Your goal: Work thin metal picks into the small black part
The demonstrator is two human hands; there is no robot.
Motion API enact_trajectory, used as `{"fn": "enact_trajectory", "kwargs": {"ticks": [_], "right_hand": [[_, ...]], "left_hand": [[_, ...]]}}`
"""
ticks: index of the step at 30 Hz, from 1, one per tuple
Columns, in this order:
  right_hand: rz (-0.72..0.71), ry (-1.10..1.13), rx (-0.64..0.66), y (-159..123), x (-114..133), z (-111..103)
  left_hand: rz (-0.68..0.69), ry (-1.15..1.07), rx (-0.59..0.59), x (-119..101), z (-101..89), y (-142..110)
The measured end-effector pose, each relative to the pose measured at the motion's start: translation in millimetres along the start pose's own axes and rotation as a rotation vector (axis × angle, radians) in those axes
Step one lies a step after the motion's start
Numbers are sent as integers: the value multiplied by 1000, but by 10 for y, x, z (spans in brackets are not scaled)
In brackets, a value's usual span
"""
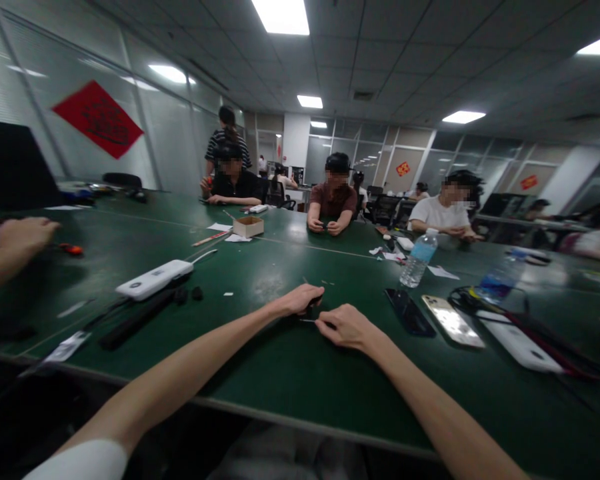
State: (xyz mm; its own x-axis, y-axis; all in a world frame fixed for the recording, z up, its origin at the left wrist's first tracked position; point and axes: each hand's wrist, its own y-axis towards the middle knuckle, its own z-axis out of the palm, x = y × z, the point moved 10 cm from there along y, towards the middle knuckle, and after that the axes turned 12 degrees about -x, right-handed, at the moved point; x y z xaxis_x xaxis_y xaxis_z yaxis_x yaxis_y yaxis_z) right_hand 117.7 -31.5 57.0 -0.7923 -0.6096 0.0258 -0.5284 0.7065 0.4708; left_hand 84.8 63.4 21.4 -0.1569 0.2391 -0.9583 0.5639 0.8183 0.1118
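Over the glossy green table [275, 377], fingers of the left hand [299, 300] clamp a small black object [314, 305]; nearer right, the right hand [345, 325] has its fingers together on a thin pale rod [307, 321].

I'm in what looks like an office: glass partitions [165, 133] line the room, panel lights [283, 15] sit in a tiled ceiling [395, 57], and people [336, 200] share my long green counter [260, 370].
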Motion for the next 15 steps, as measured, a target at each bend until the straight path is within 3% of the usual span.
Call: {"fn": "enact_trajectory", "kwargs": {"ticks": [4,10,15], "right_hand": [[68,16,-81,-27,-182,-136],[336,41,-322,-165,-689,-451],[451,-36,-359,-264,-892,-436]], "left_hand": [[-68,-145,-96,119,-89,61],[-111,-274,-160,223,-215,105],[-119,-262,-210,251,-292,83]]}}
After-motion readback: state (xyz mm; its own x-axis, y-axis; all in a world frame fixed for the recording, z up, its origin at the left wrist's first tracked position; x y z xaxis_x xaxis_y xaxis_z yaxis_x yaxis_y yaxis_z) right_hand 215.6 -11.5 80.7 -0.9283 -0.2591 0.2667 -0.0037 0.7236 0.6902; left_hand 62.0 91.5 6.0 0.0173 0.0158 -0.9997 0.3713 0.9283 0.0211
